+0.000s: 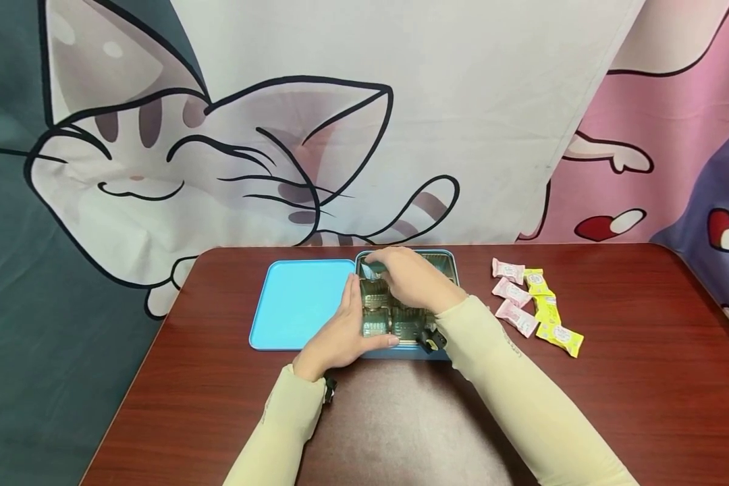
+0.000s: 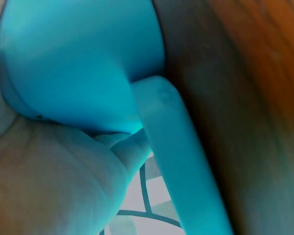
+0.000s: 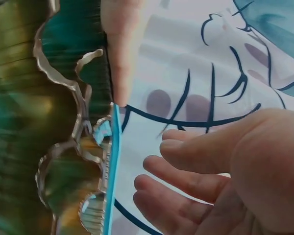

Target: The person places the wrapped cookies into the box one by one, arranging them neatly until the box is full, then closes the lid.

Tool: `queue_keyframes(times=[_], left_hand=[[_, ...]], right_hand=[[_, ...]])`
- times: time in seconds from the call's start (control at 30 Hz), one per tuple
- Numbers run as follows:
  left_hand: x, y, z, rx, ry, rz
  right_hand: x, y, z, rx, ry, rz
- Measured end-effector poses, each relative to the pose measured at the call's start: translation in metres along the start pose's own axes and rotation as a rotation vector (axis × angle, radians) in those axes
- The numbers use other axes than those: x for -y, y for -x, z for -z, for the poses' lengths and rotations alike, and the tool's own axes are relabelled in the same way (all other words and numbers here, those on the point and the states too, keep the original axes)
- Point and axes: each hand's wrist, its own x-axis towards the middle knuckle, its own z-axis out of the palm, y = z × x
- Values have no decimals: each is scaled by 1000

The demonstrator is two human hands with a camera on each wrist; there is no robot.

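Brown table (image 1: 176,405); left hand (image 1: 339,337) straight-fingered against the box (image 1: 413,354), right hand (image 1: 414,280) loose, seemingly empty: likely packing sweets (image 1: 511,293), another needed next.

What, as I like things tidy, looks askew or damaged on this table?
Nothing looks spilled or damaged. Only the nearest yellow packet looks slightly askew, right of the tin: it lies more crosswise than the two yellow packets behind it.

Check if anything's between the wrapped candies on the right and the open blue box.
Yes: the right sleeve slants across the gap beside the front of the box, and the right hand covers part of its tray.
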Motion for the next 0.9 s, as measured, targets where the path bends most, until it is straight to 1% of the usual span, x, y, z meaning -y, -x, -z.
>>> queue_keyframes(times=[0.13,0.27,0.43,0.63,0.9], left_hand=[[0,1,0,-4,1,5],[0,1,0,-5,-3,8],[0,1,-1,-7,-5,15],[0,0,-1,-10,1,17],[0,-1,-1,-1,-2,30]], right_hand=[[1,12,6,-74,14,40],[3,21,11,-118,30,44],[4,31,15,-148,42,36],[1,46,16,-179,87,15],[-13,69,16,-219,89,-29]])
